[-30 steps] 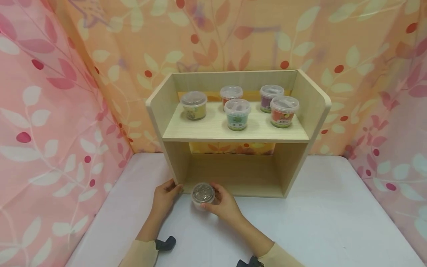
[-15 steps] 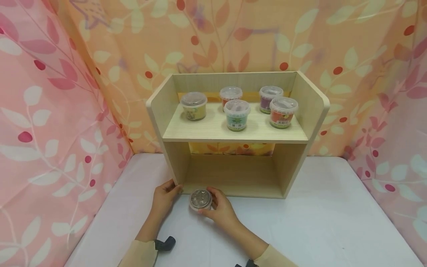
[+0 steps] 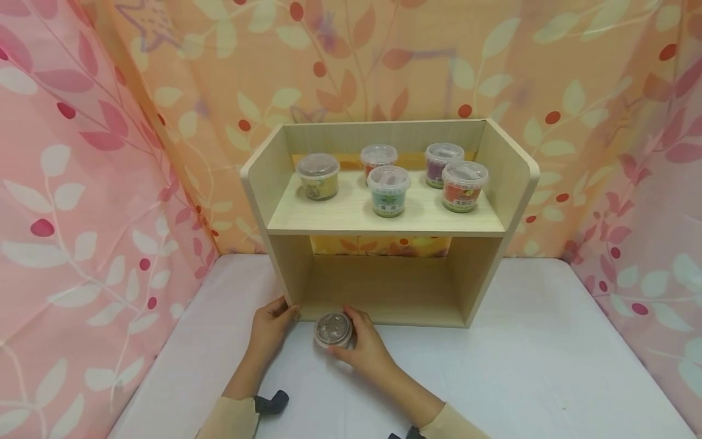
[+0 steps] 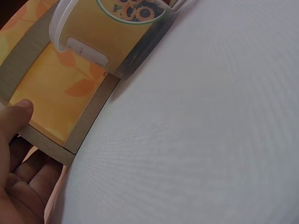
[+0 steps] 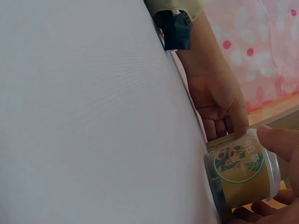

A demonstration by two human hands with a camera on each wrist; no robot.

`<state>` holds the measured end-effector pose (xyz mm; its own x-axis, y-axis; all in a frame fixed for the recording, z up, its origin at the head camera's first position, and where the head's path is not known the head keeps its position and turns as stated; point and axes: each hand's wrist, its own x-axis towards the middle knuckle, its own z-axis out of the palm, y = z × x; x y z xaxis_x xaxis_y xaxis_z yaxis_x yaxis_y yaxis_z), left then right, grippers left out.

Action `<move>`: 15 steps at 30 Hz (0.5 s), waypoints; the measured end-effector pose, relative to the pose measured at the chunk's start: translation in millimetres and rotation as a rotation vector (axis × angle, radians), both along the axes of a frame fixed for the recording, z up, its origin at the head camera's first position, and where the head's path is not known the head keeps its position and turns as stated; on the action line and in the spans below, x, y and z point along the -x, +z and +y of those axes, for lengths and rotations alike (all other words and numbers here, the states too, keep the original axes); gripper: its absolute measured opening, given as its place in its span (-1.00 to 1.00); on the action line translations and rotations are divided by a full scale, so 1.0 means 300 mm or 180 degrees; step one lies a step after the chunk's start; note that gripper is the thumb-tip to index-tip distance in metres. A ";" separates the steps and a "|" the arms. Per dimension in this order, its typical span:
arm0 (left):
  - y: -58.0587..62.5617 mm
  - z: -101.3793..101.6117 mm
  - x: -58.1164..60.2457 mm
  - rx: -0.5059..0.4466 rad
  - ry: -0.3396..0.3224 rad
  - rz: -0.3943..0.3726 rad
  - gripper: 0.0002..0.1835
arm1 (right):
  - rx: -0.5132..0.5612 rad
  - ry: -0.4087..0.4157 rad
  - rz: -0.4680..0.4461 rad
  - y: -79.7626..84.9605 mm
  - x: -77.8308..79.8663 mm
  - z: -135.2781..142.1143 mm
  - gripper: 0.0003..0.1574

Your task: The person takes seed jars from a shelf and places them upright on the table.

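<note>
My right hand (image 3: 368,346) grips a small clear-lidded plastic cup (image 3: 333,330) just in front of the shelf's lower left corner. In the right wrist view the cup (image 5: 243,170) shows a yellow label with sunflowers and white lettering, and its dark base is down at the white tabletop. Thumb and fingers reach round its side from the right. At the left panel of the pale wooden two-tier shelf (image 3: 384,228), my left hand (image 3: 271,323) pinches the front edge low down. The left wrist view has the thumb (image 4: 21,112) inside that panel and the fingers outside.
On the upper tier stand several lidded cups: a yellow one (image 3: 319,183), a teal one (image 3: 388,198), a red one (image 3: 462,192), a purple one (image 3: 436,171) and an orange-red one (image 3: 370,171). Patterned curtains (image 3: 82,183) enclose the white table (image 3: 526,366).
The cup and my right hand have come slightly back towards me, and the cup's lid sits lower in the head view. My left hand keeps its hold on the shelf panel.
</note>
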<state>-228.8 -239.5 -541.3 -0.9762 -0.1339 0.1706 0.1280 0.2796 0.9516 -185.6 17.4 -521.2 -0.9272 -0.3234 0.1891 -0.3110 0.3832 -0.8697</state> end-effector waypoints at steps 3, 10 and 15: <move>0.049 0.013 -0.026 0.0011 -0.0023 -0.0053 -0.54 | 0.0067 0.0012 -0.0077 0.010 -0.002 0.001 0.21; 0.098 0.029 -0.049 -0.0072 -0.0049 -0.0068 -0.57 | 0.0208 0.0041 0.0038 0.049 -0.009 0.008 0.18; 0.102 0.035 -0.053 -0.0081 -0.0044 -0.0098 -0.59 | 0.0277 0.0117 0.0048 0.097 -0.027 0.021 0.05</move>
